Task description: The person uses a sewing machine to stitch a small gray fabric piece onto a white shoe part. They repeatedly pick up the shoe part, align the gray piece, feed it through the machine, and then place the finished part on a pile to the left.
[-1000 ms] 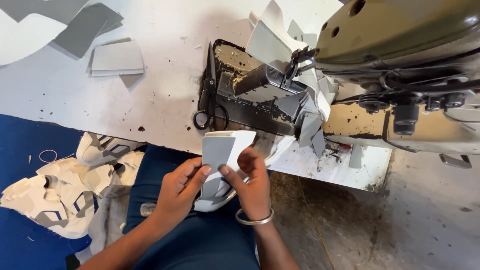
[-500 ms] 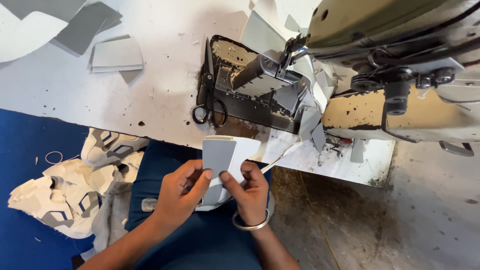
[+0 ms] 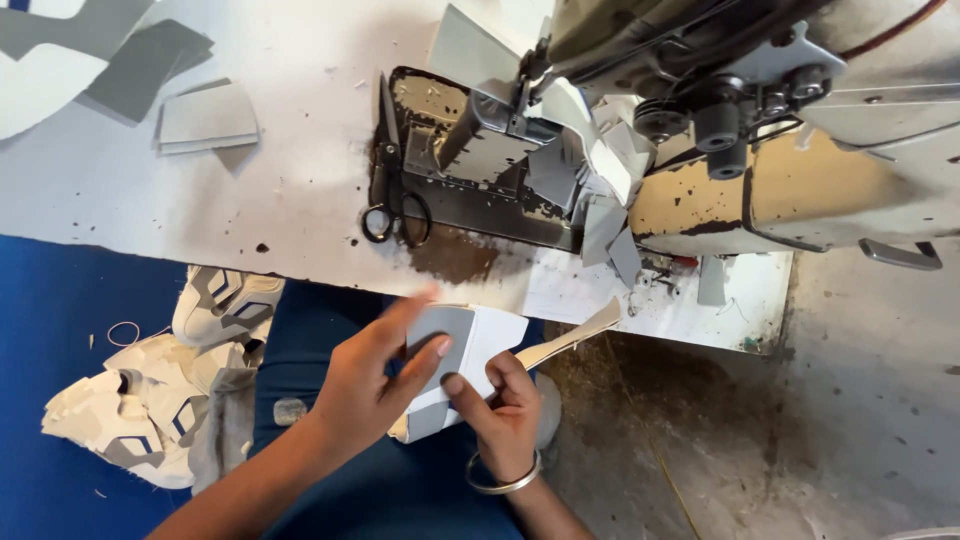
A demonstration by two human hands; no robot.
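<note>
Both my hands hold a stack of grey and white cut material pieces (image 3: 470, 345) over my lap, below the table edge. My left hand (image 3: 375, 385) pinches the grey top piece with thumb and fingers. My right hand (image 3: 505, 410), with a metal bangle on the wrist, grips the stack from below. A pale strip (image 3: 570, 340) sticks out to the right of the stack. The sewing machine (image 3: 700, 120) stands above on the white table (image 3: 200, 200), with several grey pieces hanging at its needle area.
Black scissors (image 3: 388, 190) lie on the table left of the machine's plate. Grey cut pieces (image 3: 205, 115) are stacked at the table's upper left. A pile of white and grey shoe parts (image 3: 160, 400) lies on the blue floor at my left.
The view has shifted, so the machine sits higher and further right. My hands have lowered the stack slightly and my left fingers have slid across the grey top piece.
</note>
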